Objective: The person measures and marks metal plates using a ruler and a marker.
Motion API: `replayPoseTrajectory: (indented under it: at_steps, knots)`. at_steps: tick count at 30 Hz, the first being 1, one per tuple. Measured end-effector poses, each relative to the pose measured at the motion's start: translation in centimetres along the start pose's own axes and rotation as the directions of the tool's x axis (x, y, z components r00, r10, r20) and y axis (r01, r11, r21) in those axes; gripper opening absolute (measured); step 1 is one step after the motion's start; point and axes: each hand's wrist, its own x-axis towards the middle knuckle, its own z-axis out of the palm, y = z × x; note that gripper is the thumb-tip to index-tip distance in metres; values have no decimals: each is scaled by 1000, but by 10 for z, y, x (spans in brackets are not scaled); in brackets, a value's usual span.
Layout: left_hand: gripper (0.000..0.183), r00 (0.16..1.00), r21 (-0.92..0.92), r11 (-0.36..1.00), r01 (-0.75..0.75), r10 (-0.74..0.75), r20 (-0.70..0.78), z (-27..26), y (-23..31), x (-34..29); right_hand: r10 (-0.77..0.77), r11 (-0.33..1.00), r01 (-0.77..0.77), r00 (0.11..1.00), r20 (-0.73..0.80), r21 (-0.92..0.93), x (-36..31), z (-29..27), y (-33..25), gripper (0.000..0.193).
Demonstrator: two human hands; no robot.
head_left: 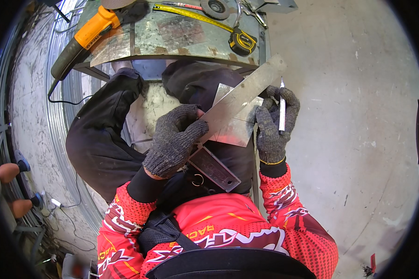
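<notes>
A try square with a wide steel blade (244, 93) and a dark stock is in my gloved left hand (177, 137), its fingers closed around the blade's lower end near the corner. The blade slants up to the right, across a thin sheet metal plate (239, 128) over my lap. Faint lines mark the plate. My gloved right hand (275, 123) pinches a slim white marker pen (282, 111), tip pointing up and away from the plate. Its other fingers are at the plate's right edge; whether they grip it, I cannot tell.
Ahead stands a metal worktable (144, 35) bearing an orange angle grinder (97, 29), a partly extended tape measure (242, 43), an abrasive wheel (215, 7), locking pliers (253, 14) and metal pieces. The grinder's cord hangs at the left. Another person's feet (21, 186) show at far left, beside long metal profiles.
</notes>
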Motion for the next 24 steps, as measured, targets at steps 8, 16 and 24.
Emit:
replayPoseTrajectory:
  at_steps: [8,16,24]
  knots:
    - [23,1000,32,999,-18,18,-4,-1,-1,0,7,1000,-8,1000,-11,-27,0,0,1,61]
    - [22,1000,16,1000,-27,27,2,-1,0,-1,-18,999,18,1000,0,-34,0,2,-1,59]
    - [22,999,21,999,-30,29,18,-3,-2,0,-26,999,25,999,29,27,1,-4,4,59]
